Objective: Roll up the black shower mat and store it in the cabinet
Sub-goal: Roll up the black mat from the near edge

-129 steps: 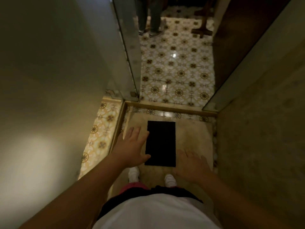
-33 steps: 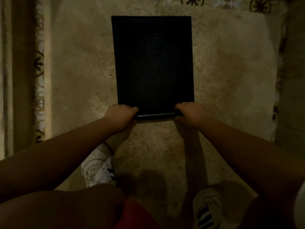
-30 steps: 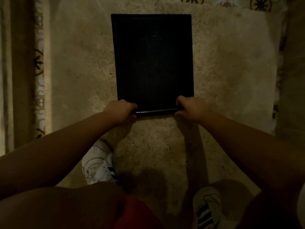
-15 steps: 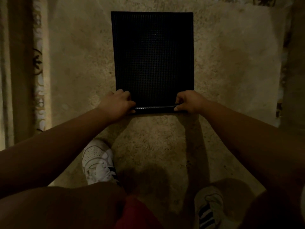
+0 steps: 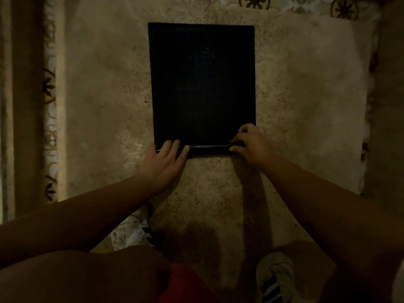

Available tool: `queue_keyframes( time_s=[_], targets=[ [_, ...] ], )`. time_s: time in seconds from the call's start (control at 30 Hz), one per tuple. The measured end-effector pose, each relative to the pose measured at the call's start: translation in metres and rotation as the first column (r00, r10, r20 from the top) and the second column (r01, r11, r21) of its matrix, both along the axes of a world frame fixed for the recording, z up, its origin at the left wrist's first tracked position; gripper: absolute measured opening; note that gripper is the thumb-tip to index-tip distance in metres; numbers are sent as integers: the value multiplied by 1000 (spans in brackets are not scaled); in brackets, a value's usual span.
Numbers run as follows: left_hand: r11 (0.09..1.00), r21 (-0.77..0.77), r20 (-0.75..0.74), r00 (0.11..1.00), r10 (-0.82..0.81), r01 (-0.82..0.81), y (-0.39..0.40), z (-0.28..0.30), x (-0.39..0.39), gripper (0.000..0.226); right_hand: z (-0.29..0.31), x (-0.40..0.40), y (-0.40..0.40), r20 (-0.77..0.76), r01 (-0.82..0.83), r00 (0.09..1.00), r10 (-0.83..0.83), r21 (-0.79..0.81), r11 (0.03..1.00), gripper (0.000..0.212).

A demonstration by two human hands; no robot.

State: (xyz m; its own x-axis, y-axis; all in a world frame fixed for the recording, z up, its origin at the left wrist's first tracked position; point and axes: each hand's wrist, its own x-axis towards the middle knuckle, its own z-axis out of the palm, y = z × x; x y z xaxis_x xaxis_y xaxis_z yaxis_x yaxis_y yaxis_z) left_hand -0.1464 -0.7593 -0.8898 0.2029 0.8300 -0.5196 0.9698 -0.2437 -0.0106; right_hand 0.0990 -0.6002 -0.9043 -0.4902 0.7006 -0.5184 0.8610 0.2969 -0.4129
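Observation:
The black shower mat (image 5: 202,84) lies flat on the beige stone shower floor (image 5: 295,95), a dark gridded rectangle. Its near edge is curled into a thin roll (image 5: 207,147). My left hand (image 5: 165,164) rests on the roll's left end with fingers stretched out flat over it. My right hand (image 5: 251,145) pinches the roll's right end with bent fingers. No cabinet shows in this view.
My two white shoes (image 5: 133,231) (image 5: 278,278) stand on the floor just behind the mat. A patterned tile border (image 5: 49,90) and a raised sill run along the left. More patterned tiles (image 5: 343,7) cross the top. A dark wall (image 5: 389,106) closes the right side.
I crouched down from standing. The roll at the near edge has crept a little farther up the mat. My left hand's fingers went from curled to flat over the roll.

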Motion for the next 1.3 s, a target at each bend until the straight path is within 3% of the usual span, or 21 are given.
queue_keyframes(
  time_s=[0.1,0.23,0.3,0.43,0.57,0.67,0.8,0.97,1.03,1.17,1.3],
  targets=[
    [1000,18,-6,1000,5,-5,-1,-5,1,87,-2,-1,-8,101,-16,995,1,145,989,30],
    [1000,26,-20,1000,11,-10,5,-9,2,85,-2,-12,-12,66,44,996,-56,165,985,35],
    [997,65,7,999,41,-41,11,-10,2,77,-2,-8,-17,52,-61,997,52,196,979,33],
    [994,63,48,995,85,-88,28,-6,0,65,2,6,-19,159,-264,960,232,229,937,60],
    [997,52,53,997,48,-51,44,-1,-6,43,6,-4,5,201,-372,920,336,184,910,50],
    [997,-4,60,995,82,-82,54,0,-11,39,10,-5,12,154,-270,956,251,117,956,56],
    [998,-33,111,992,61,-58,60,-3,-28,45,11,-10,19,121,-178,978,172,41,983,34],
    [994,-38,186,977,107,-102,54,1,-40,46,10,-16,14,92,-127,986,138,-120,985,28],
    [993,-44,217,969,120,-113,54,2,-40,37,9,-16,12,97,-108,988,121,-133,985,26],
    [976,-142,306,930,204,-167,71,5,-46,28,10,-15,11,99,-156,983,156,-9,988,36],
    [947,-237,347,892,290,-215,82,4,-48,33,10,-21,16,146,-111,981,126,-106,988,41]
  ],
)
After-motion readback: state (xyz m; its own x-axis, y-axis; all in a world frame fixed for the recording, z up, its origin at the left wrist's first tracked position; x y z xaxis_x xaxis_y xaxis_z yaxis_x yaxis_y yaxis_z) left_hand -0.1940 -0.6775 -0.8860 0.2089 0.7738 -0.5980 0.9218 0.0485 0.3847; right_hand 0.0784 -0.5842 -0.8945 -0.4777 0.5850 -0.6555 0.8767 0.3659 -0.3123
